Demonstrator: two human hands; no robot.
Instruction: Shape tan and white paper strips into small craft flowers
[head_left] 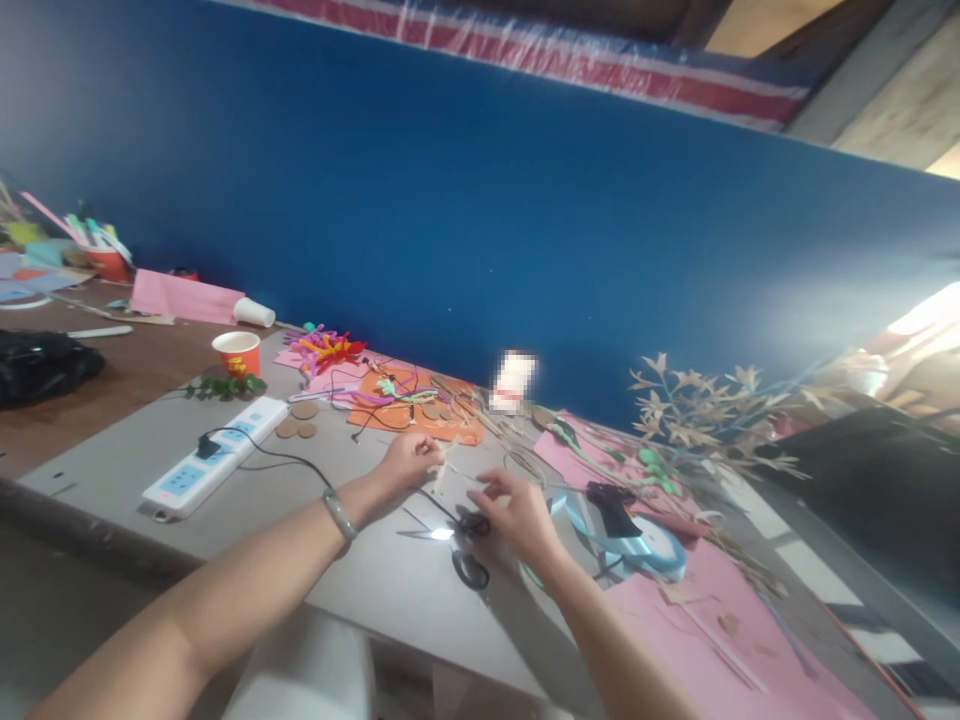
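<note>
My left hand [409,460] is closed in a pinch on a thin pale dried stem [444,462] just above the grey table [337,500]. A bangle sits on that wrist. My right hand [517,515] hovers a little to the right with its fingers curled and pinched; whatever it holds is too small to make out. Black-handled scissors [459,545] lie open on the table directly under and between both hands.
A white power strip [217,455] with a black plug lies at left. Red paper cup [237,352], colourful pipe cleaners [326,348], orange sheet [420,410], light-blue ribbon roll [637,545], pink paper [697,630] and dried branches [705,410] crowd the table. A blue wall stands behind.
</note>
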